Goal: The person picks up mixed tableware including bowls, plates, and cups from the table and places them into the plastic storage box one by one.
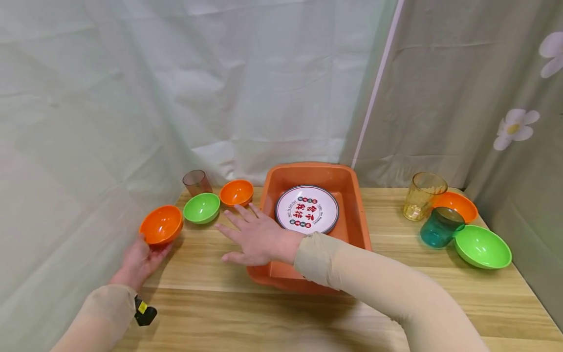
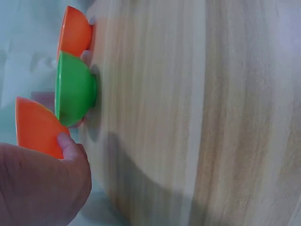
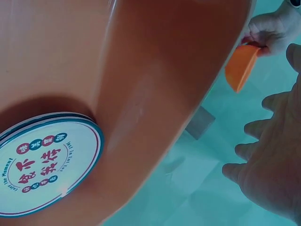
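Observation:
An orange bowl point(image 1: 161, 225) is held at the table's left side by my left hand point(image 1: 140, 259), whose thumb lies against its outer wall in the left wrist view. Right beside it stands a green bowl point(image 1: 201, 209), with a smaller-looking orange bowl point(image 1: 236, 192) farther along. My right hand point(image 1: 257, 234) is spread, fingers apart, over the left rim of the orange-brown basin point(image 1: 360, 220), holding nothing. Inside that basin lie stacked white plates point(image 1: 307, 209) with red lettering; the right wrist view shows more than one rim.
A dark reddish cup point(image 1: 197, 183) stands behind the green bowl. Grouped on the right are a yellow cup point(image 1: 420, 198), a teal cup point(image 1: 440, 229), another orange bowl point(image 1: 457, 205) and another green bowl point(image 1: 483, 247). Curtains point(image 1: 264, 88) border the wooden table point(image 1: 211, 313).

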Motion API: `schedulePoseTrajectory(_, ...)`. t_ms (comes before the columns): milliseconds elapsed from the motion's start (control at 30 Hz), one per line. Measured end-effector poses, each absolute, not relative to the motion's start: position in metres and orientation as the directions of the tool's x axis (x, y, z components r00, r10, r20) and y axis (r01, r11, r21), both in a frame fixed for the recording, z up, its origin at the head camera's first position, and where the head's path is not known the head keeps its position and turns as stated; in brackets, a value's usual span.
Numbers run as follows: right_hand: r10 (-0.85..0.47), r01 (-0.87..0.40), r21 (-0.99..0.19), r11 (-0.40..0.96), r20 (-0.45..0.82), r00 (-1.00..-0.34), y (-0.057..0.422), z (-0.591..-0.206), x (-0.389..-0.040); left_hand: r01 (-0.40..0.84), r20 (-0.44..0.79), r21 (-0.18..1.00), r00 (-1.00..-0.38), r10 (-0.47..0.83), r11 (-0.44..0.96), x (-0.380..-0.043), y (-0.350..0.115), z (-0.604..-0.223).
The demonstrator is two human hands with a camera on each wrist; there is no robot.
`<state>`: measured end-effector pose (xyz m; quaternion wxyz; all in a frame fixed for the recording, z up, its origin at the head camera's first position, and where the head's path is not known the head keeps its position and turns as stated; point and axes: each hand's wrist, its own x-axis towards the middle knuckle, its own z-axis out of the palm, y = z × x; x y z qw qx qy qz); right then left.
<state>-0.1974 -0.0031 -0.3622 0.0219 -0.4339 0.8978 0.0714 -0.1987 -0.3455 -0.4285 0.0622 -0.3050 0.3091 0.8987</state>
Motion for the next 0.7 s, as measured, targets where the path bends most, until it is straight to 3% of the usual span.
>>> schedulePoseTrajectory(700,-0.775,-0.779,0.092,0.620,-0.077,-0.627,0.009,-0.361,-0.201,-0.263,-0.412,0.575,-0.911,0.004,-0.775,-0.197,-0.327,-0.416)
